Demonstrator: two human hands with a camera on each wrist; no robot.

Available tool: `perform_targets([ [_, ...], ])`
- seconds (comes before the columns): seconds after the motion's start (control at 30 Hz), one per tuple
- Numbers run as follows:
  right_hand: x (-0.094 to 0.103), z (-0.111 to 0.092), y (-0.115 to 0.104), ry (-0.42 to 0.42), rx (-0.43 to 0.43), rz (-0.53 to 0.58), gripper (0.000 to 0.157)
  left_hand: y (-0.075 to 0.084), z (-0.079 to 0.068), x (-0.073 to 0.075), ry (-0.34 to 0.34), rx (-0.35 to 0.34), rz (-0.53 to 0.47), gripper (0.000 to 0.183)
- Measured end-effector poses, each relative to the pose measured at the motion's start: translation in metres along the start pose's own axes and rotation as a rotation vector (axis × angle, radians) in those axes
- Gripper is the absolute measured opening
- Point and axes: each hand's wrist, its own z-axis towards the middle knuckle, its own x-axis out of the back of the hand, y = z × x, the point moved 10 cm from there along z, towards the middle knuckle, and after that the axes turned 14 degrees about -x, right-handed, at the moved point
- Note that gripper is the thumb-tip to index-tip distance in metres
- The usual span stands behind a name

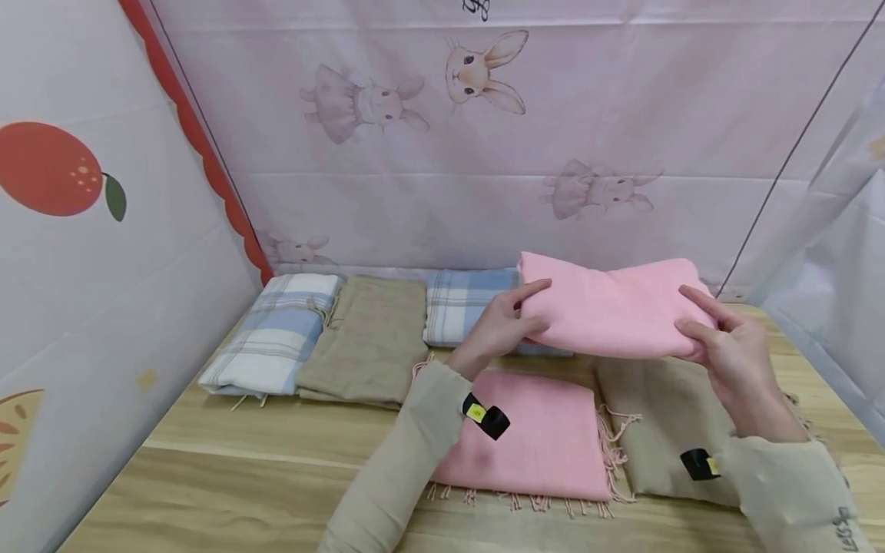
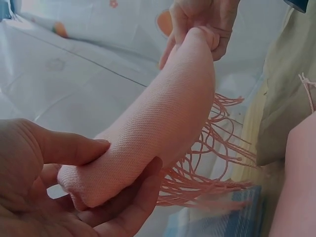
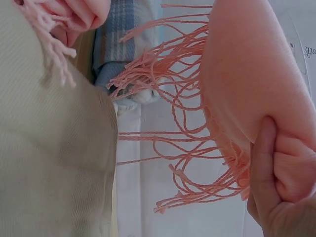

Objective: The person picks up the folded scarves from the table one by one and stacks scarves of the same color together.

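A folded pink fringed scarf is held up above the back right of the table. My left hand grips its left end, and in the left wrist view the thumb and fingers pinch the rolled edge. At the other end my right hand holds the scarf between thumb and fingers. Long pink fringe dangles from its far side in the right wrist view. Below the forearms lies a second folded pink scarf, fringed along its right and front edges. A beige folded scarf lies under the right arm.
At the back left of the wooden table lie a blue-and-white plaid cloth and a beige folded cloth, side by side. Another plaid cloth sits behind the left hand. A rabbit-print curtain closes off the back.
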Motion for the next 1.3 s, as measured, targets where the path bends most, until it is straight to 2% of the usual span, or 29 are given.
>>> perform_targets([
  [0.27,-0.010,-0.004,-0.001,-0.064,0.038,0.054,0.044,0.000,-0.008,0.008,0.030,0.030,-0.022,0.059],
  [0.5,-0.023,-0.006,0.000,-0.122,0.092,0.066,0.044,0.000,-0.018,0.019,0.048,0.024,-0.004,0.058],
  [0.63,-0.030,-0.007,0.002,-0.136,0.125,0.036,0.041,-0.002,-0.022,0.025,0.059,0.011,0.003,0.058],
  [0.87,-0.037,-0.010,0.009,-0.137,0.117,-0.014,0.037,-0.004,-0.030,0.030,0.038,-0.020,-0.018,0.059],
  [1.3,-0.049,-0.016,0.014,-0.162,0.135,-0.055,0.038,-0.004,-0.045,0.044,0.059,0.004,0.039,0.058],
])
